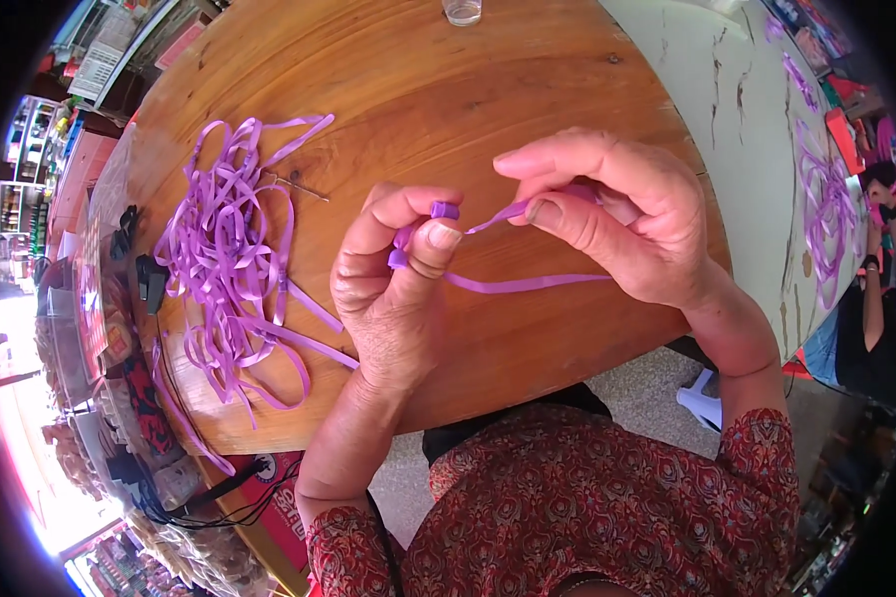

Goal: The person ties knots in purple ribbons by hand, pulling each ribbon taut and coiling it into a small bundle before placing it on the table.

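My left hand [393, 289] is closed, pinching a purple ribbon [446, 210] that is folded into a small loop between thumb and forefinger. From there a twisted stretch of the ribbon runs across to my right hand [627, 214], whose thumb and fingers are closed on it. Another length of purple ribbon [528, 286] passes below both hands, over the wooden table. Left of my left hand lies a loose, tangled heap of purple ribbon [231, 234], with strands reaching under my wrist. A thin metal pin-like piece [299, 186] rests at the heap's right side.
The wooden table [388, 90] bears a clear cup [462, 11] at its far edge. A pale marbled table [757, 149] adjoins on the right, with more purple ribbon [828, 214] on it. Another person [871, 298] sits there. Black cables [199, 517] hang at the lower left.
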Demonstrator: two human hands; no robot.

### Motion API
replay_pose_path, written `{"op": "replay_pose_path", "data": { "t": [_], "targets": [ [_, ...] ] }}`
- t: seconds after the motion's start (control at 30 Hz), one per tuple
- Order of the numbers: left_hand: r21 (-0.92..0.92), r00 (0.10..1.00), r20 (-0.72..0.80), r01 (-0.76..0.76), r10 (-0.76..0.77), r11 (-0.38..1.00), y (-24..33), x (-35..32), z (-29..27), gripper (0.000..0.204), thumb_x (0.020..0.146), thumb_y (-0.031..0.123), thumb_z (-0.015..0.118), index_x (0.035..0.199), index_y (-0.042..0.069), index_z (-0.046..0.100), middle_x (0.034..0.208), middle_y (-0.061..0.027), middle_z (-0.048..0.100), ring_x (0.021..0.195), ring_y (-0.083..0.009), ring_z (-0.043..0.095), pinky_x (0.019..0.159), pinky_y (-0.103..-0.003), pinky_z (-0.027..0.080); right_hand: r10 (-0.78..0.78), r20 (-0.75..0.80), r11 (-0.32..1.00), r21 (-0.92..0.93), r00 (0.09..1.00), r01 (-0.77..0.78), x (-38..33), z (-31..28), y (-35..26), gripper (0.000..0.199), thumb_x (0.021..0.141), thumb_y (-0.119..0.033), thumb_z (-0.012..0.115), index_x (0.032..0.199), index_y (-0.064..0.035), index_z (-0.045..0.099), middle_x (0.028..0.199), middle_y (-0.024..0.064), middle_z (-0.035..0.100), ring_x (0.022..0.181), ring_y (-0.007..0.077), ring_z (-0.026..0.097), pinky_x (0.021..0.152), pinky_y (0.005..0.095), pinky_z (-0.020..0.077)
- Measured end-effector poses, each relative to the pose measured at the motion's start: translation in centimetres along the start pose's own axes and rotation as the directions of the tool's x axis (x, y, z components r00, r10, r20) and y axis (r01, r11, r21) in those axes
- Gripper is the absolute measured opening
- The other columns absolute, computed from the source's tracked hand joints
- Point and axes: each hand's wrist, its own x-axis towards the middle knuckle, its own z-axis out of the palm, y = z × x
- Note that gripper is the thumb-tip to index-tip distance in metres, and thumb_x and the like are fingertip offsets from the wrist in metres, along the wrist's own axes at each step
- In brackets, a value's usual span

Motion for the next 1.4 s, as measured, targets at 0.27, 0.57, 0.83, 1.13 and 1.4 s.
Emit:
{"op": "replay_pose_path", "data": {
  "t": [0.27,0.57,0.83,1.13,1.4],
  "targets": [
    [-0.077,0.999,0.022,-0.045,0.047,0.996,-0.3,0.0,0.0,0.020,0.080,0.004,0.069,0.100,0.001,0.066,0.085,0.0002,0.054,0.080,-0.0092,0.048,0.076,-0.022,0.038,-0.132,0.015,0.982,-0.133,0.991,0.132,0.2,0.0,0.2,0.021,0.080,0.007,0.063,0.100,0.0026,0.064,0.083,0.0099,0.063,0.073,0.0141,0.061,0.059,0.0220,0.0457],
    [-0.515,0.951,0.190,0.309,-0.245,0.800,-0.9,-0.2,0.1,0.023,0.086,0.013,0.064,0.107,0.002,0.063,0.073,0.0041,0.046,0.065,-0.0069,0.038,0.058,-0.024,0.031,-0.238,-0.031,0.943,-0.248,0.971,0.223,0.1,0.2,0.4,0.018,0.074,0.004,0.071,0.091,0.0002,0.064,0.081,0.0086,0.061,0.067,0.0139,0.055,0.054,0.0238,0.0417],
    [-0.576,0.924,0.238,0.383,-0.300,0.722,-0.9,-0.4,0.2,0.026,0.088,0.019,0.063,0.108,0.002,0.062,0.071,0.0050,0.044,0.062,-0.0072,0.035,0.057,-0.024,0.029,-0.242,-0.025,0.951,-0.205,0.970,0.232,-0.1,0.7,0.5,0.016,0.075,0.006,0.069,0.088,0.0003,0.062,0.082,0.0097,0.060,0.064,0.0123,0.054,0.051,0.0223,0.0412],
    [-0.598,0.915,0.292,0.401,-0.277,0.694,-1.3,-0.2,-0.2,0.024,0.089,0.017,0.061,0.108,0.002,0.063,0.076,0.0040,0.050,0.064,-0.0068,0.036,0.057,-0.024,0.029,-0.267,-0.022,0.929,-0.273,0.963,0.251,-0.1,0.6,-0.2,0.019,0.074,0.008,0.069,0.091,0.0002,0.063,0.080,0.0094,0.060,0.061,0.0139,0.053,0.050,0.0232,0.0390],
    [-0.417,0.966,0.147,0.255,-0.212,0.872,-0.4,-0.8,0.7,0.019,0.085,0.011,0.066,0.102,0.003,0.066,0.078,0.0027,0.053,0.065,-0.0075,0.041,0.060,-0.022,0.034,-0.231,-0.022,0.948,-0.231,0.973,0.220,-0.2,0.6,-0.1,0.019,0.075,0.006,0.068,0.093,0.0003,0.064,0.080,0.0083,0.059,0.065,0.0133,0.054,0.052,0.0232,0.0395]
  ]
}}
